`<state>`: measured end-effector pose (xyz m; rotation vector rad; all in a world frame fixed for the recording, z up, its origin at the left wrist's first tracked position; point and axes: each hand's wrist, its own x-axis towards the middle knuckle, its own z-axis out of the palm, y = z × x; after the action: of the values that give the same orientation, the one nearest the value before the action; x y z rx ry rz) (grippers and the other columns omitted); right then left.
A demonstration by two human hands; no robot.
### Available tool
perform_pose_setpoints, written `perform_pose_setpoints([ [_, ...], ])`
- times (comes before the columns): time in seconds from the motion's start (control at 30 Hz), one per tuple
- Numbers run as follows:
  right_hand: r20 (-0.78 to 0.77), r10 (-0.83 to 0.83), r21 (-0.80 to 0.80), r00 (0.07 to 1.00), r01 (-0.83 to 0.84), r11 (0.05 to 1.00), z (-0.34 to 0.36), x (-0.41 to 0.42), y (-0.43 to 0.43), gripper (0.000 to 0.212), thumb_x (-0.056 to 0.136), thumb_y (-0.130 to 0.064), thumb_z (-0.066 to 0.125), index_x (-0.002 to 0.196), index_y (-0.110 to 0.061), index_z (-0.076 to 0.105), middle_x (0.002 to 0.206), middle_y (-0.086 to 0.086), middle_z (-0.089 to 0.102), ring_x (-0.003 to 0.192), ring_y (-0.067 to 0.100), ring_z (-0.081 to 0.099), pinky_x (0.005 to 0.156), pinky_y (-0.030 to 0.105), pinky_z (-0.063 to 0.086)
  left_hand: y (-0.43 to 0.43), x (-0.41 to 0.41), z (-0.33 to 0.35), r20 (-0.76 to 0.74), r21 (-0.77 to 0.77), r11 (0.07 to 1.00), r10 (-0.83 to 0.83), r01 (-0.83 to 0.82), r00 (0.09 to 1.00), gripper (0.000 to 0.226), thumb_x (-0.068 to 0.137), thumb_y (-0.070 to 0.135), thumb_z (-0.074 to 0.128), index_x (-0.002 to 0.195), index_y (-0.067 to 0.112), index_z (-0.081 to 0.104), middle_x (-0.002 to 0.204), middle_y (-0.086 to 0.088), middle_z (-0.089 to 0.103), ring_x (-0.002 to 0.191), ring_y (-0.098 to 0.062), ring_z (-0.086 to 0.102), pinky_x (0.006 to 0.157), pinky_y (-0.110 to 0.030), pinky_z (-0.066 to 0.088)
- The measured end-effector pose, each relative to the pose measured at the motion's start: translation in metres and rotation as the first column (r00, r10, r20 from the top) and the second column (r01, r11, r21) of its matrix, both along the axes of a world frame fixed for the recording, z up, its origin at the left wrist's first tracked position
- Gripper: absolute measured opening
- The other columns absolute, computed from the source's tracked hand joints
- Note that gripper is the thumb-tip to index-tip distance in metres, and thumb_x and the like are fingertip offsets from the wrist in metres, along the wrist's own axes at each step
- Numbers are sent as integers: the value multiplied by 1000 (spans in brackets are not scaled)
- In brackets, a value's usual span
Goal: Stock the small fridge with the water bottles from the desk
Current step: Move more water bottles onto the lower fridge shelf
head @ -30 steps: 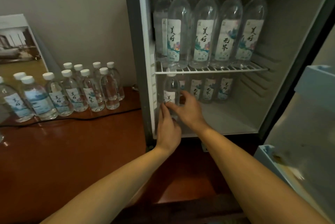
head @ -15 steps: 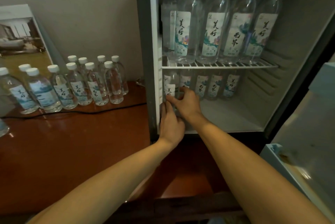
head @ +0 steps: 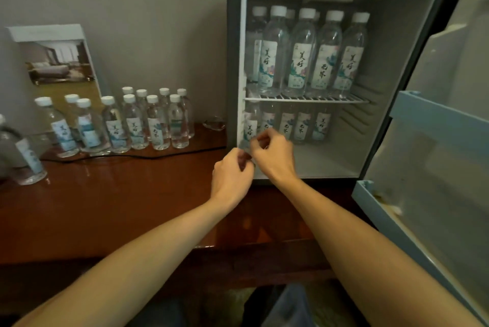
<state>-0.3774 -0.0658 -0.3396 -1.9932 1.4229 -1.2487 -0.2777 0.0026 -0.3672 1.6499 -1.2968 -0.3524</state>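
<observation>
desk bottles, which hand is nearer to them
Left. The left hand sits at the fridge's lower left edge, on the side facing the desk bottles. The right hand is further right, in the fridge opening, with the left hand between it and them.

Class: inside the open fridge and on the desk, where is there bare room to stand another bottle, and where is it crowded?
Free: the white fridge floor in front of and right of the lower row of clear plastic water bottles; the brown wooden desk in front of its bottle cluster. Crowded: the wire upper shelf, and the floor's left front.
</observation>
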Motion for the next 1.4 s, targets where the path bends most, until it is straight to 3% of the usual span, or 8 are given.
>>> perform_pose_setpoints([
  [0.2, -67, 137, -97, 988, -143, 985, -6, 57, 55, 19, 91, -40, 62, 78, -26, 65, 69, -7, 64, 71, 13, 63, 68, 43, 56, 59, 66, -6, 94, 45, 986, 156, -161, 983, 14, 96, 40, 65, 86, 31, 66, 81, 14, 68, 84, -16, 67, 75, -38, 55],
  [0.5, -192, 429, 55, 883, -427, 903, -11, 193, 103, 11, 90, -39, 65, 98, -31, 68, 94, -14, 69, 94, 11, 65, 83, 37, 56, 132, 192, -21, 52, 16, 905, 424, -425, 904, 9, 96, 37, 66, 100, 29, 65, 90, 15, 69, 94, -16, 68, 82, -38, 56],
  [0.67, -199, 544, 120, 815, -530, 839, -25, 262, 120, 20, 90, -39, 67, 108, -29, 65, 103, -12, 68, 99, 11, 65, 85, 35, 53, 166, 262, -37, 10, 26, 822, 568, -568, 823, 11, 93, 36, 69, 102, 31, 64, 97, 15, 71, 98, -12, 68, 89, -37, 56],
  [0.83, -153, 631, 191, 761, -604, 774, -37, 326, 119, 41, 93, -38, 67, 131, -25, 58, 121, -9, 65, 107, 10, 61, 95, 37, 52, 183, 334, -59, 0, 90, 747, 662, -659, 750, 29, 92, 38, 73, 116, 25, 63, 115, 6, 69, 111, -16, 66, 95, -35, 53],
  [1.0, -106, 681, 239, 724, -647, 725, -45, 384, 101, 49, 98, -34, 62, 144, -19, 54, 141, 1, 61, 130, 20, 56, 104, 33, 45, 174, 386, -71, 0, 94, 718, 692, -689, 721, 49, 91, 41, 75, 132, 19, 59, 131, 0, 65, 125, -21, 60, 100, -34, 48],
  [1.13, -73, 699, 262, 711, -663, 702, -50, 428, 82, 49, 103, -31, 57, 149, -14, 51, 146, 4, 58, 135, 22, 54, 109, 36, 43, 152, 421, -73, -45, 44, 725, 689, -687, 724, 59, 87, 46, 78, 136, 21, 57, 131, 1, 66, 122, -17, 61, 97, -32, 49],
  [1.3, -16, 719, 330, 695, -675, 660, -55, 474, 62, 50, 106, -21, 51, 154, -8, 43, 152, 8, 53, 140, 23, 50, 109, 28, 38, 122, 455, -72, -64, 54, 764, 645, -642, 762, 75, 82, 52, 82, 143, 23, 50, 134, 1, 63, 124, -17, 59, 104, -40, 52],
  [1.4, -22, 786, 394, 617, -718, 575, -69, 500, 49, 70, 89, -10, 51, 158, -10, 37, 155, 8, 50, 144, 24, 46, 120, 44, 38, 110, 472, -74, -72, 50, 763, 646, -645, 760, 67, 78, 53, 81, 134, 28, 54, 125, 5, 68, 116, -16, 65, 100, -45, 56],
])
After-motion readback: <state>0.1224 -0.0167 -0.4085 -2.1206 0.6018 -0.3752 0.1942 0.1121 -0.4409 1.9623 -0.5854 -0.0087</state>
